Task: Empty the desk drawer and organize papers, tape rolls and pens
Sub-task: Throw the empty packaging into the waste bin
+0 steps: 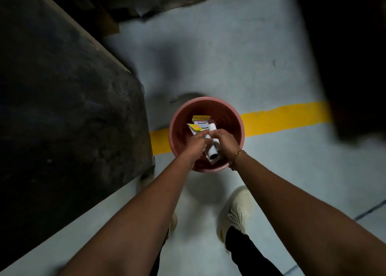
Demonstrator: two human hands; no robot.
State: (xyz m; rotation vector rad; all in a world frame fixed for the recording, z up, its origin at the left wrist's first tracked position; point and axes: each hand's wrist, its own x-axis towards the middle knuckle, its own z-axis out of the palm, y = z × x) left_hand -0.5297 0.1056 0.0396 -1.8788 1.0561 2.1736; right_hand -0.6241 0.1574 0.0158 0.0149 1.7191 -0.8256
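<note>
Both hands crowded over the pink bucket (pixel 238 117), left hand (pixel 195 143) and right hand (pixel 224 141) nearly touching, white rolls (pixel 213 150) and yellow-tagged packets (pixel 198 127) just beneath the fingers, dark desk block (pixel 62 100) close on the left, bare floor (pixel 240 56) beyond and to the right.

Dim room, pale grey floor

A yellow stripe (pixel 282 118) crosses the floor (pixel 229 52). A dark desk (pixel 62 87) fills the left side, clutter lies in shadow along the top edge, and the right side is black.
</note>
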